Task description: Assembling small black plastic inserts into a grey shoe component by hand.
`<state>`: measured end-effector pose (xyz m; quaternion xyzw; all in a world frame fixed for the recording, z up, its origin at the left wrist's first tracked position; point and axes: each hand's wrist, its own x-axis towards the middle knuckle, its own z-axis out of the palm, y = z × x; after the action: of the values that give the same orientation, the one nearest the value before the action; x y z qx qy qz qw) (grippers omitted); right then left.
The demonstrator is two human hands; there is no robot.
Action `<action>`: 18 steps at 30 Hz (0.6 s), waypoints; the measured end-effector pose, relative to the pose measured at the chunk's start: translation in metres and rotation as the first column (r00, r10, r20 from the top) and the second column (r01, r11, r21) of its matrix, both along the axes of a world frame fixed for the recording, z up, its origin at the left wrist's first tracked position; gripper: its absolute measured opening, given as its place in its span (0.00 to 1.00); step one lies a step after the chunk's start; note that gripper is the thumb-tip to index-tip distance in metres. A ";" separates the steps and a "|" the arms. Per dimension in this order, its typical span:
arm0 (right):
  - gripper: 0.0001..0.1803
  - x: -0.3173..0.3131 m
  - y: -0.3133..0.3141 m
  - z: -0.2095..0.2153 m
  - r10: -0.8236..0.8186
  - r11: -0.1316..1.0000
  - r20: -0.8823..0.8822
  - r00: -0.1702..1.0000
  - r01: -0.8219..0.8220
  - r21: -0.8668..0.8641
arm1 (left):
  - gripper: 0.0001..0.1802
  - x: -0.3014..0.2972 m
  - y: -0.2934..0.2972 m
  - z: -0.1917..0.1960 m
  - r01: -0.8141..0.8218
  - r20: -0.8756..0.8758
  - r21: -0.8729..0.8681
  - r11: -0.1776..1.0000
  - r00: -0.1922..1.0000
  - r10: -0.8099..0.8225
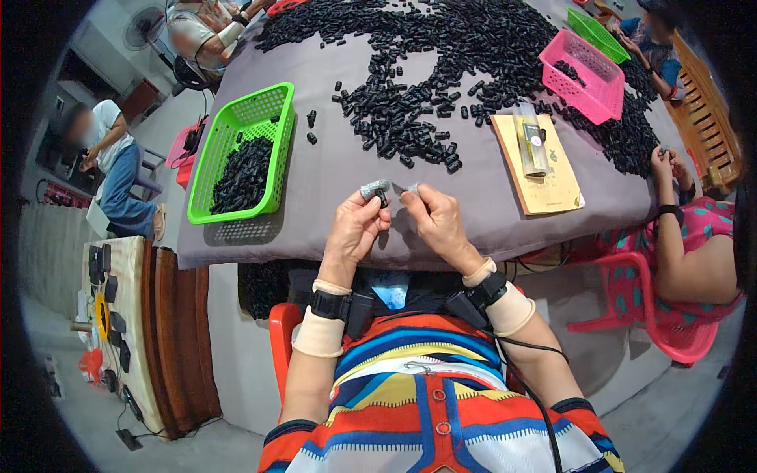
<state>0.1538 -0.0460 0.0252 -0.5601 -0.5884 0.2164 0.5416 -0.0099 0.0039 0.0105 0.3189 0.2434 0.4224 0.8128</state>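
My left hand (353,229) is closed on a small black plastic part (383,197), pinched between thumb and forefinger over the near edge of the cloth-covered table. Grey wrapping covers the forefinger's tip. Close beside it, my right hand (443,225) grips a small pointed blade (398,189), its tip turned toward the black part. A finger of that hand also has grey wrapping. Whether blade and part touch is too small to tell. Beyond both hands spreads a large heap of similar black parts (402,118).
To the left stands a green basket (286,150) partly filled with black parts. A yellow booklet (544,193) with a clear case (531,142) on it lies right. Farther back are a pink basket (599,91) and another green basket (597,35). Other people sit around the table.
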 end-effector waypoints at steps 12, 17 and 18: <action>0.13 -0.007 -0.008 0.007 0.036 0.994 0.311 0.950 -0.067 0.090 | 0.15 -0.005 -0.001 -0.005 0.043 0.072 -0.003 0.999 0.996 -0.042; 0.13 -0.007 -0.009 0.009 0.028 0.995 0.293 0.956 -0.056 0.088 | 0.14 -0.002 -0.003 -0.002 0.013 0.054 -0.025 1.000 0.998 -0.012; 0.13 -0.007 -0.009 0.008 0.028 0.995 0.292 0.956 -0.056 0.087 | 0.14 -0.004 -0.002 -0.003 0.046 0.076 -0.017 0.999 0.996 -0.045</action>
<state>0.1468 -0.0546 0.0334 -0.5470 -0.6828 0.1153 0.4703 -0.0136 0.0016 0.0072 0.3008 0.2092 0.4132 0.8337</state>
